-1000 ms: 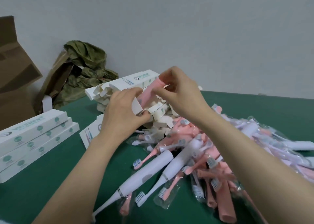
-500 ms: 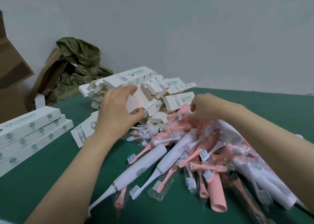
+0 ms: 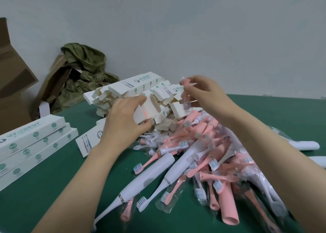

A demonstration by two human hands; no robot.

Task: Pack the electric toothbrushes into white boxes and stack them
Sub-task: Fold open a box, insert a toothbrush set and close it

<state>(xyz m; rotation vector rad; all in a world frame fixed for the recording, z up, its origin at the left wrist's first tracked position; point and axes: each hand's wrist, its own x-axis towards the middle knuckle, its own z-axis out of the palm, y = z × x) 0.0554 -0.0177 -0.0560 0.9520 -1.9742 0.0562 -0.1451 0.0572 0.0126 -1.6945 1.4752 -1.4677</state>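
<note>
Bare left hand [image 3: 123, 121], right hand [image 3: 210, 93]

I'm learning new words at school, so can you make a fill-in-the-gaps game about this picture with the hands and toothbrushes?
1. The table is covered in the colour ____.
2. The left hand grips an open box coloured ____.
3. The right hand pinches a wrapped brush head coloured ____.
4. The stack of closed boxes lies on the person's ____ side.

Missing words: green, white, pink, left.
</note>
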